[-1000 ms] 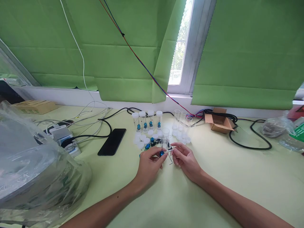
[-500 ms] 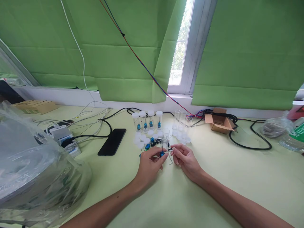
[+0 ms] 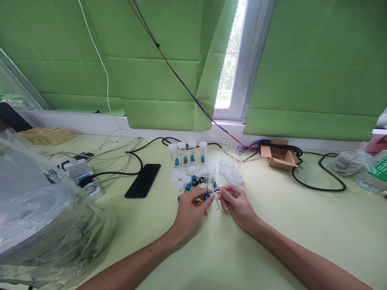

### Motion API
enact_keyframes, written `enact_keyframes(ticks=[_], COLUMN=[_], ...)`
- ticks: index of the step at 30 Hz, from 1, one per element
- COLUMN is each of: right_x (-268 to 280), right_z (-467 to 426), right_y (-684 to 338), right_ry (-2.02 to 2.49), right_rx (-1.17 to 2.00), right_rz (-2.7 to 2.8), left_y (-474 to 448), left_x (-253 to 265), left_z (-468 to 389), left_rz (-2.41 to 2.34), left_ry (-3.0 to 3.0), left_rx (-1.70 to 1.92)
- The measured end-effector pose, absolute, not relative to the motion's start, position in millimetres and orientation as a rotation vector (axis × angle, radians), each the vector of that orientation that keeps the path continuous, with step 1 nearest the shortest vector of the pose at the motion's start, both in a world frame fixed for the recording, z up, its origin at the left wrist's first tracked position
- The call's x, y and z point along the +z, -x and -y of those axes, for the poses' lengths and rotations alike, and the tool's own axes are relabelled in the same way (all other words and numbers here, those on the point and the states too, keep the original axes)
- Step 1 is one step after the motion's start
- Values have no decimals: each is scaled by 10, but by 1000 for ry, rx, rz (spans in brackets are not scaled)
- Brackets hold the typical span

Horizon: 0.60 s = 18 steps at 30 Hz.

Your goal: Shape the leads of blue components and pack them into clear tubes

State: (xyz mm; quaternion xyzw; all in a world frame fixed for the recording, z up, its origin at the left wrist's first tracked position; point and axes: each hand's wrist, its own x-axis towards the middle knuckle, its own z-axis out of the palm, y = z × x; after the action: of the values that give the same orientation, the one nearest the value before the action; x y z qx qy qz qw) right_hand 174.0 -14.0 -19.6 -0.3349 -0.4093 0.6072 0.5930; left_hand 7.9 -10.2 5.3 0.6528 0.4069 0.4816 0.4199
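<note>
My left hand (image 3: 193, 205) is closed, pinching a small blue metal fitting (image 3: 207, 197) with a thin dark rod standing up from it. Opposite it, my right hand (image 3: 234, 200) is closed on a thin silver rod (image 3: 217, 191), probably a hex key, whose tip reaches the blue fitting. Below that rod, a bent hex key (image 3: 217, 204) lies on the table. Behind my fingers stands an open clear tube (image 3: 211, 170). Small black parts (image 3: 201, 180) and more blue fittings (image 3: 188, 187) lie just past my left hand, partly hidden by it.
Several capped tubes (image 3: 192, 151) holding blue fittings stand behind, with white caps (image 3: 179, 185) in front. Open tubes (image 3: 225, 153) stand to their right. A phone (image 3: 143, 181), a power strip (image 3: 81, 177), a bagged spool (image 3: 45, 225) and a cardboard box (image 3: 281, 158) surround the area.
The silver rod in my right hand has turned slightly. Both hands stay in nearly the same place, and the things on the table have not moved.
</note>
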Motion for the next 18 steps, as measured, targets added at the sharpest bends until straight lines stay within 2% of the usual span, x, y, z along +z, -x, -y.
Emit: enact_keyframes(ticks=[18], right_x=[-134], right_z=[152], right_y=[-1726], right_ry=[858], right_rx=[1417], right_rz=[946], left_y=[-70], left_x=[63], left_z=[101], left_rz=[-1026], left_ry=[-1648], left_rx=[1202])
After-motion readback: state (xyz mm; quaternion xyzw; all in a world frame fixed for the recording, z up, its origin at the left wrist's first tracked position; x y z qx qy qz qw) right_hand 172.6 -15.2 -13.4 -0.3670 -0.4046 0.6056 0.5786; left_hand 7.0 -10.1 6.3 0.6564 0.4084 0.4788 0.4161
